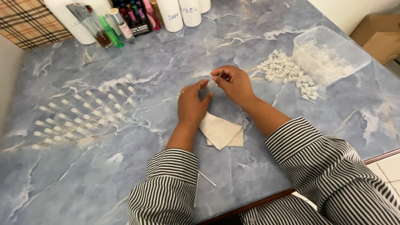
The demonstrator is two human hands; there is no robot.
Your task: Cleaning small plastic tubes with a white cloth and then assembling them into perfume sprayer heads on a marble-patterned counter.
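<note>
My left hand point(191, 104) and my right hand point(233, 83) meet over the middle of a blue marble table point(166, 62). Between their fingertips they hold a small clear vial point(211, 83) with a white cap; the piece is tiny and partly hidden by my fingers. A folded beige tissue point(220, 131) lies just below my hands. Rows of several small clear capped vials point(83, 114) lie laid out to the left. A heap of white spray caps point(287, 73) sits to the right.
A clear plastic tub point(333, 52) with small clear parts stands at the right. Bottles and white cylinders point(125, 21) line the far edge. A thin white tube point(207, 178) lies near the front edge. A cardboard box point(381, 33) is beyond the table.
</note>
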